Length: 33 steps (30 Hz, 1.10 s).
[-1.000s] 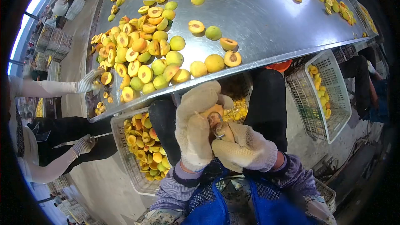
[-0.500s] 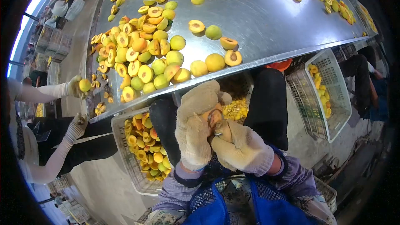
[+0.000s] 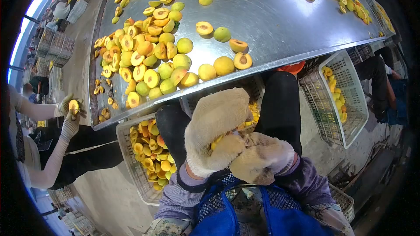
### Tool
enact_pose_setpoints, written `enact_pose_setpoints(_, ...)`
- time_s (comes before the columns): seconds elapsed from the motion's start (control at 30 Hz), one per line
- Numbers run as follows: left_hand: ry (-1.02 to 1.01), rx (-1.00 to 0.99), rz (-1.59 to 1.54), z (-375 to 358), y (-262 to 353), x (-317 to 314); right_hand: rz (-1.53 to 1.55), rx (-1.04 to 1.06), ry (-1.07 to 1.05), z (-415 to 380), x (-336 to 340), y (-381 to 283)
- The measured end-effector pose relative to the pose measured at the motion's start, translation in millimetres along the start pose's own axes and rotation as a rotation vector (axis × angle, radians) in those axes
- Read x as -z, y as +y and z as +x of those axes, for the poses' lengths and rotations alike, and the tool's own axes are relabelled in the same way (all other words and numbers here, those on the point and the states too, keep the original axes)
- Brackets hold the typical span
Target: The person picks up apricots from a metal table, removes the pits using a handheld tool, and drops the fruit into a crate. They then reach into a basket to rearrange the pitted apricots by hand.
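My left hand, in a worn cream knit glove, is curled around a peach half; only a sliver of yellow flesh shows between the fingers. My right hand, gloved alike, is closed and presses up against it from the right. Whatever sits in the right fist is hidden by the glove. Both hands are over my lap, below the near edge of the metal table. Behind them, a crate between my knees holds small yellow pieces.
Halved peaches lie heaped on the table's left side, with more along the far edge. A crate of peach halves stands by my left leg, another crate at the right. At the left, a co-worker's gloved hands hold a peach half.
My left hand has rolled over the peach half, covering the reddish pit hollow that showed before. My right hand has moved slightly right and down. The co-worker's hands have come together.
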<state>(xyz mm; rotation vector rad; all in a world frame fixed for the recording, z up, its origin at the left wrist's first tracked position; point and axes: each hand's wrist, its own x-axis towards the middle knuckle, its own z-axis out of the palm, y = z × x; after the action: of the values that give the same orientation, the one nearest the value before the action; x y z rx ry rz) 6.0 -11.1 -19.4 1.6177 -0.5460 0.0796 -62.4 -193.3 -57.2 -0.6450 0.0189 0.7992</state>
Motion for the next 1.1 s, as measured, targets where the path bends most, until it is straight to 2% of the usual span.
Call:
enact_pose_setpoints(0.03, -0.077, -0.078, 0.112, 0, -2, 2, 0.078, 0.068, -0.008, -2, -3, -2)
enact_pose_setpoints(0.07, -0.078, -0.075, 0.109, -1, -1, -3, 0.079, 0.067, -0.004, -1, -5, -9)
enact_pose_setpoints(0.13, 0.13, 0.161, -0.293, -1, 2, -19, -0.198, -0.127, 0.009, 6, -12, -32)
enact_pose_setpoints(0.17, 0.13, 0.162, -0.295, -3, 4, -20, -0.199, -0.127, 0.01, 6, -18, -34)
enact_pose_setpoints(0.23, 0.154, -0.135, 0.017, -4, 6, -21, -0.227, -0.125, 0.066, 5, -27, -35)
enact_pose_setpoints(0.27, 0.151, -0.132, 0.017, -3, 4, -20, -0.146, -0.055, -0.01, 4, -20, -25)
enact_pose_setpoints(0.33, 0.099, -0.321, 0.254, -1, -1, -15, -0.17, -0.088, -0.009, 3, -3, -12)
enact_pose_setpoints(0.37, 0.101, -0.323, 0.255, -1, 2, -14, -0.197, -0.119, -0.01, 3, 3, -8)
enact_pose_setpoints(0.4, 0.058, -0.008, -0.029, 1, 8, -14, -0.197, -0.119, -0.011, 3, 8, -3)
enact_pose_setpoints(0.43, 0.012, 0.308, -0.313, 3, 12, -13, -0.034, -0.069, -0.07, 3, 11, 1)
enact_pose_setpoints(0.47, 0.008, 0.308, -0.314, 4, 13, -13, 0.129, -0.016, -0.128, 3, 12, 2)
enact_pose_setpoints(0.5, -0.026, 0.325, -0.421, 5, 14, -13, 0.13, -0.015, -0.124, 2, 10, 2)
enact_pose_setpoints(0.57, -0.089, 0.356, -0.633, 8, 15, -12, 0.463, -0.084, -0.178, 3, 3, -1)
enact_pose_setpoints(0.6, -0.088, 0.353, -0.633, 9, 11, -12, 0.46, -0.084, -0.179, 3, 4, 2)
enact_pose_setpoints(0.67, -0.15, 0.051, -0.424, 10, 2, -12, 0.531, -0.131, -0.06, 3, 5, 10)
enact_pose_setpoints(0.7, -0.151, 0.054, -0.422, 10, 3, -13, 0.535, -0.131, -0.061, 2, 2, 9)
enact_pose_setpoints(0.77, -0.106, 0.195, -0.436, 10, 4, -16, 0.723, -0.122, -0.154, 3, -12, -2)
enact_pose_setpoints(0.8, -0.105, 0.195, -0.439, 13, 0, -13, 0.722, -0.123, -0.15, 2, -10, -2)
enact_pose_setpoints(0.87, -0.301, 0.227, -0.558, 20, -6, -4, 0.618, -0.148, -0.088, 0, -3, 1)
enact_pose_setpoints(0.9, -0.302, 0.225, -0.558, 20, 0, -6, 0.617, -0.146, -0.088, 2, 0, 4)
enact_pose_setpoints(0.97, -0.13, 0.528, -0.578, 19, 21, -10, 0.927, -0.224, -0.121, 5, 5, 12)
enact_pose_setpoints(1.0, -0.143, 0.349, -0.397, 17, 16, -11, 0.926, -0.227, -0.123, 5, 4, 12)
enact_pose_setpoints(1.03, -0.141, 0.35, -0.396, 14, 11, -13, 0.906, -0.245, -0.126, 4, 4, 13)
enact_pose_setpoints(1.1, -0.06, 0.06, -0.351, 7, 3, -17, 0.867, -0.282, -0.129, 1, 3, 15)
